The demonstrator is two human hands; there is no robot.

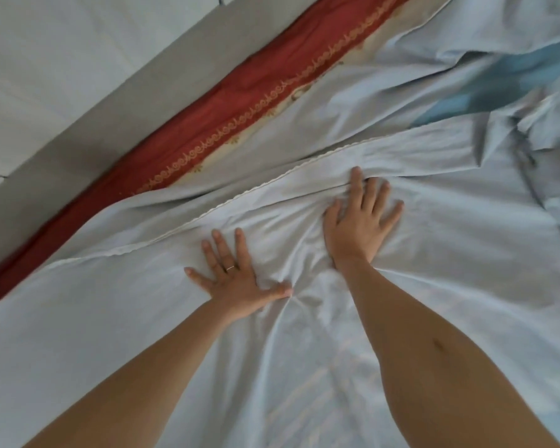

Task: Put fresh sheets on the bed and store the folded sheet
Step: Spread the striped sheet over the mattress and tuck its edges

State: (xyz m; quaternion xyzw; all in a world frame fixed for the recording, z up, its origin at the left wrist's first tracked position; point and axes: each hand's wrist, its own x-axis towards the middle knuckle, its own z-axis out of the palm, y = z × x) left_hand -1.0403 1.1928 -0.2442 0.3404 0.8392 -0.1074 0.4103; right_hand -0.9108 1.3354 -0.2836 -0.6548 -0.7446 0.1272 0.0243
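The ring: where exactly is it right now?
In the head view, the ring sits on a finger of the left hand, which presses flat on the pale blue sheet, left of the right hand.

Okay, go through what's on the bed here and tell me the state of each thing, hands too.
Sheet: spread out, creased, bunched around the hands.
Red cover: bare along the bed's edge, the rest under the sheet.
Left hand: flat, fingers spread, pressing on the sheet.
Right hand: flat, fingers spread, pressing on the sheet.
Darker blue cloth: partly hidden by folds.
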